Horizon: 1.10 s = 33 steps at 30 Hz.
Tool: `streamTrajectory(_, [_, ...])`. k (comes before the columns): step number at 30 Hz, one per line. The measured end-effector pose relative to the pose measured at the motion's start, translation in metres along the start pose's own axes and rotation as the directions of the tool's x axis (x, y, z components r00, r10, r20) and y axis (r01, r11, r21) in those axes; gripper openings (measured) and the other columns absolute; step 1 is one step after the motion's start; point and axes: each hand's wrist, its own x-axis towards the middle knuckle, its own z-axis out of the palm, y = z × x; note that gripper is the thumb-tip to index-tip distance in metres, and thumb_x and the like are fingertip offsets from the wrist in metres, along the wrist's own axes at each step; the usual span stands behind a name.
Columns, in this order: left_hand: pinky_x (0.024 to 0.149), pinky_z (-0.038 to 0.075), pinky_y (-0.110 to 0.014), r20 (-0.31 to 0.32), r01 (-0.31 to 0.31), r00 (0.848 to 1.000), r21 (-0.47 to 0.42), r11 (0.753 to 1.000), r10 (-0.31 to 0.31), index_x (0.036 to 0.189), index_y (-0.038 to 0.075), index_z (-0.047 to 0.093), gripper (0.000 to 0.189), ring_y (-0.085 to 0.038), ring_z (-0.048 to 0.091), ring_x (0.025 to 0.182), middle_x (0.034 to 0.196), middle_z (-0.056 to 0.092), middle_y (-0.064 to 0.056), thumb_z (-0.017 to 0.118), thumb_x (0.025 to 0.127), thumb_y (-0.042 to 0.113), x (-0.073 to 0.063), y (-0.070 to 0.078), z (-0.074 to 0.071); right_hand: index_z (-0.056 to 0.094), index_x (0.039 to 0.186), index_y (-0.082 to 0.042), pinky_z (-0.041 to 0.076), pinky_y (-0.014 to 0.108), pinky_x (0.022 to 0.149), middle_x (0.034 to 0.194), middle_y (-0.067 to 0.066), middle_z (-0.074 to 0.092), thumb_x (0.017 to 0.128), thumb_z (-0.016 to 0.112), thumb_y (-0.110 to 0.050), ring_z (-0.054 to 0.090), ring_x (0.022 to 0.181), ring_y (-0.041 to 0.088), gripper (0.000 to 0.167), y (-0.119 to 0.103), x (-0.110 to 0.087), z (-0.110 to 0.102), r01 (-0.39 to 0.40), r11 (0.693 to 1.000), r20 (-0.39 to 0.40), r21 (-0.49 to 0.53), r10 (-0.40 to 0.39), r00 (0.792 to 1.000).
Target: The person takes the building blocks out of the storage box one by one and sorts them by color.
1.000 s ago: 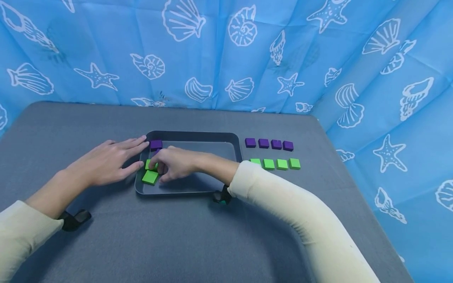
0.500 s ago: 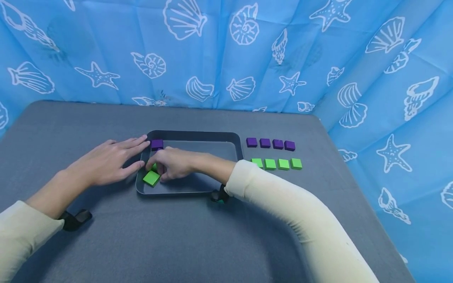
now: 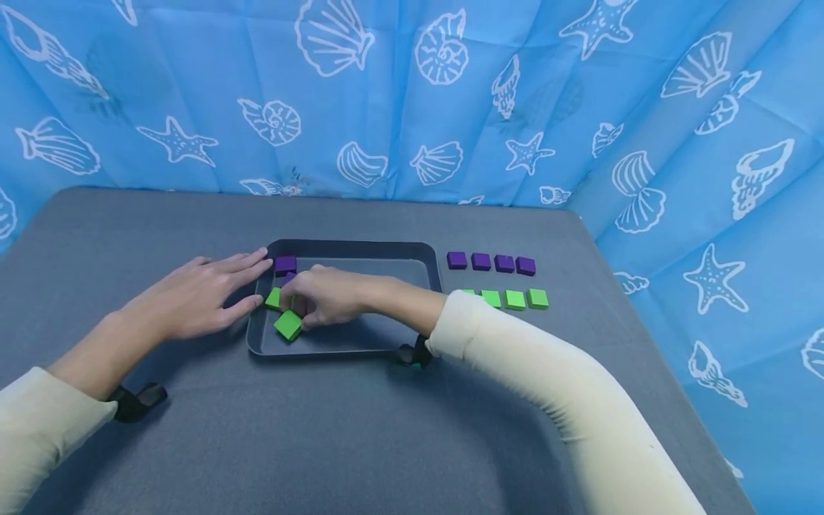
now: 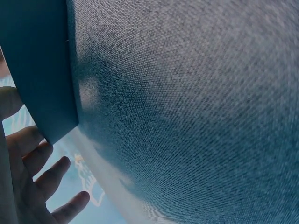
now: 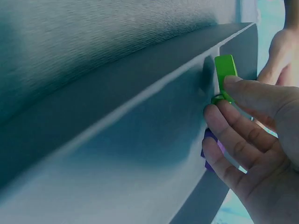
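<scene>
Green block [image 3: 287, 325], set askew to the walls, lies in the tray [image 3: 360, 249] between my hands, right against my right thumb. From the left, my left hand [image 3: 201, 295] is wide, fingers stretched out, tips touching the tray's left wall; I judge this keeps the tray from sliding. Just past those fingertips, inside the tray, a purple block [image 3: 285, 265] sits toward the far corner, a second purple one [image 3: 289, 277] shows partly beside my right knuckles, and another green one [image 3: 273, 299] lies between my hands.

My right hand [image 3: 328, 293] is narrow, thumb on one side of that green block and index finger bent down toward its other side: by my reading a light pinch, to control how it sits, though the right wrist view hides the index tip. Beyond that hand, outside the tray, are four purple blocks [image 3: 481, 262] in a row, and, nearer my sleeve [image 3: 521, 343], four green ones [image 3: 514, 300], the first partly covered; they seem sorted by colour for easy reach.

Grey woven cloth [image 3: 257, 443] spreads beneath my hands. Ahead of them, and round to my right, hangs a blue curtain [image 3: 399, 93] with white shells and starfish.
</scene>
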Motion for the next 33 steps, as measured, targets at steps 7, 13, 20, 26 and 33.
streamTrajectory(7, [0.1, 0.037, -0.069, 0.014, 0.024, 1.0, 0.009, 1.0, -0.024, 0.152, 0.004, 0.039, 0.066, -0.043, 0.046, 0.134, 0.156, 0.035, -0.021, 0.053, 0.1, 0.043, 0.001, 0.001, 0.0, 0.065, 0.123, -0.009, 0.048, 0.019, 0.091, 0.112, -0.001, 0.069, 0.092, 0.071, -0.01, 0.063, 0.102, 0.008, 0.031, 0.011, -0.038, -0.005, 0.025, 0.999, -0.044, -0.042, -0.027, 0.999])
streamTrajectory(13, [0.1, 0.038, -0.069, 0.024, 0.021, 0.999, 0.022, 1.0, -0.021, 0.152, 0.003, 0.038, 0.066, -0.043, 0.045, 0.135, 0.157, 0.034, -0.021, 0.052, 0.101, 0.042, 0.002, 0.002, -0.001, 0.065, 0.124, -0.006, 0.051, 0.028, 0.095, 0.116, 0.003, 0.069, 0.092, 0.071, -0.007, 0.066, 0.103, 0.012, 0.033, 0.028, -0.074, -0.014, -0.003, 1.0, -0.103, -0.016, 0.001, 0.995])
streamTrajectory(20, [0.1, 0.038, -0.069, 0.014, 0.016, 1.0, 0.026, 1.0, -0.017, 0.151, 0.003, 0.04, 0.065, -0.044, 0.046, 0.133, 0.156, 0.035, -0.022, 0.054, 0.1, 0.04, 0.002, 0.002, -0.001, 0.064, 0.127, -0.002, 0.051, 0.037, 0.097, 0.12, 0.006, 0.068, 0.091, 0.072, -0.008, 0.067, 0.103, 0.015, 0.037, 0.045, -0.113, -0.024, -0.047, 0.999, -0.188, 0.016, 0.049, 0.981])
streamTrajectory(26, [0.101, 0.037, -0.069, 0.013, 0.018, 1.0, 0.023, 1.0, -0.018, 0.152, 0.003, 0.039, 0.065, -0.043, 0.046, 0.134, 0.156, 0.035, -0.021, 0.053, 0.1, 0.041, 0.002, 0.001, -0.001, 0.065, 0.127, -0.002, 0.053, 0.04, 0.094, 0.118, 0.006, 0.068, 0.09, 0.073, -0.008, 0.067, 0.102, 0.017, 0.038, 0.058, -0.145, -0.026, -0.113, 0.992, -0.244, 0.048, 0.122, 0.962])
streamTrajectory(33, [0.099, 0.038, -0.069, 0.006, 0.007, 1.0, 0.022, 1.0, -0.007, 0.151, 0.002, 0.041, 0.065, -0.044, 0.048, 0.132, 0.155, 0.036, -0.022, 0.054, 0.1, 0.04, 0.002, 0.001, -0.001, 0.066, 0.124, -0.004, 0.054, 0.04, 0.093, 0.112, 0.004, 0.07, 0.088, 0.074, -0.006, 0.067, 0.1, 0.017, 0.036, 0.074, -0.18, -0.026, -0.184, 0.978, -0.295, 0.095, 0.204, 0.933])
